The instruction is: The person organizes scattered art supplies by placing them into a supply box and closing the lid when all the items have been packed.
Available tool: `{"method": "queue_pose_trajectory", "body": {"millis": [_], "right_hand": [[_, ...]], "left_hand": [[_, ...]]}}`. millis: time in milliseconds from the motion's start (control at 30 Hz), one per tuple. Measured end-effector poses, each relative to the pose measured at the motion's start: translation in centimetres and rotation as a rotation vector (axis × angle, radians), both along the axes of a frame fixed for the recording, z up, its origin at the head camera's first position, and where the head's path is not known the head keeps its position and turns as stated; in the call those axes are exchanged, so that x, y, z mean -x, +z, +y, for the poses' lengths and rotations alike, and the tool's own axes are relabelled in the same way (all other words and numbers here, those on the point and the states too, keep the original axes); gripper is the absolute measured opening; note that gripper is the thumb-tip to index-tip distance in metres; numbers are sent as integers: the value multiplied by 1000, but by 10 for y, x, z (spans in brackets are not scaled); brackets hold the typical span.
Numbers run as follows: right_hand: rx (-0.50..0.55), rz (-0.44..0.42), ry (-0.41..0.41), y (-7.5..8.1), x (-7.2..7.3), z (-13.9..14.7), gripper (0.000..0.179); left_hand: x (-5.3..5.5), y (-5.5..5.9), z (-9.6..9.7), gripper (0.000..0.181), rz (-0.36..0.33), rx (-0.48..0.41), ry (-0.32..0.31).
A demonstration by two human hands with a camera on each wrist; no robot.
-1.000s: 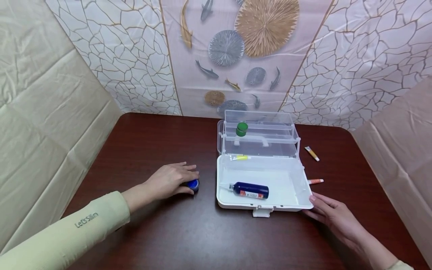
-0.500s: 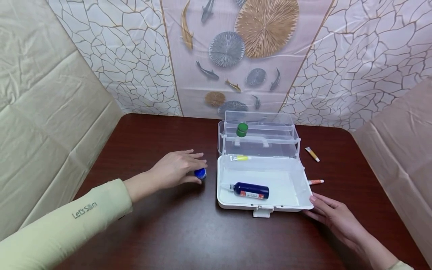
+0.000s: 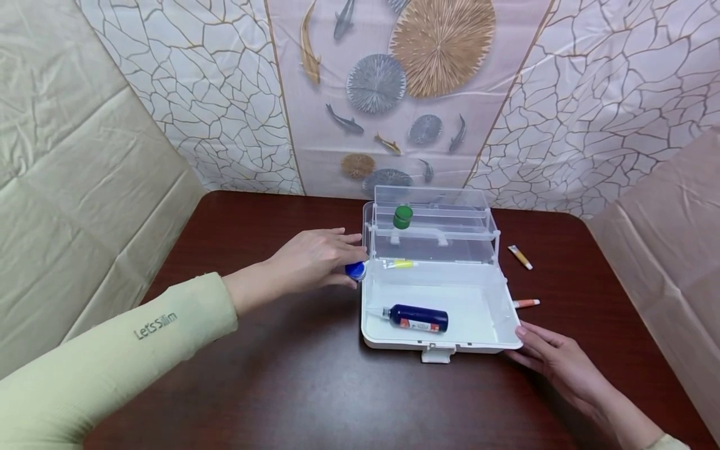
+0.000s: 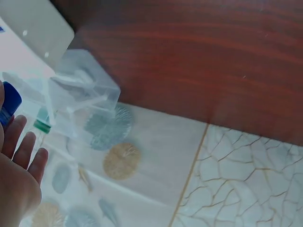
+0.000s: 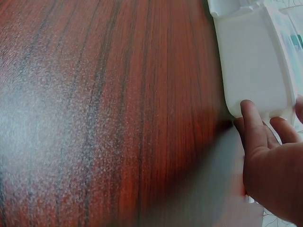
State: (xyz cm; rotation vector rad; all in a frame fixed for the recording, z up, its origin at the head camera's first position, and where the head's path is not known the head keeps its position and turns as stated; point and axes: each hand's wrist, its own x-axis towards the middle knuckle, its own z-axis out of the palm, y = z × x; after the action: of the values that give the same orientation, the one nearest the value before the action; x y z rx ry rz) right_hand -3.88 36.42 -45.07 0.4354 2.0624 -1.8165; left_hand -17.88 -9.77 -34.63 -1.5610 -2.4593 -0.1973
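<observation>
In box (image 3: 388, 342): dark bottle (image 3: 419, 317), yellow tube (image 3: 400, 264), green jar (image 3: 402, 217)
Left hand (image 3: 315, 257): grips blue jar (image 3: 355, 270), outside
Right hand (image 3: 562, 362): holds near right corner
On table (image 3: 315, 381), right: amber tube (image 3: 520, 257), red-orange tube (image 3: 526, 303)

Forward-down head view; 2 closer wrist views share box (image 3: 471, 303)

Case (image 3: 469, 309) at the right hand (image 3: 565, 369): smooth white plastic, its trays (image 3: 419, 233) clear plastic; table (image 3: 315, 381) beneath left hand (image 3: 315, 257): glossy, wood-grained; sleeve (image 3: 152, 353) behind that hand: matt cloth
</observation>
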Motion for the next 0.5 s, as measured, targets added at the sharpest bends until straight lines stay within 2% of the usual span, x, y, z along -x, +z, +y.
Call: {"method": "queue_pose_trajectory", "body": {"millis": [500], "right_hand": [[-3, 4, 0, -1, 0, 1, 71]], "left_hand": [[19, 29, 45, 44, 7, 38, 7]]}}
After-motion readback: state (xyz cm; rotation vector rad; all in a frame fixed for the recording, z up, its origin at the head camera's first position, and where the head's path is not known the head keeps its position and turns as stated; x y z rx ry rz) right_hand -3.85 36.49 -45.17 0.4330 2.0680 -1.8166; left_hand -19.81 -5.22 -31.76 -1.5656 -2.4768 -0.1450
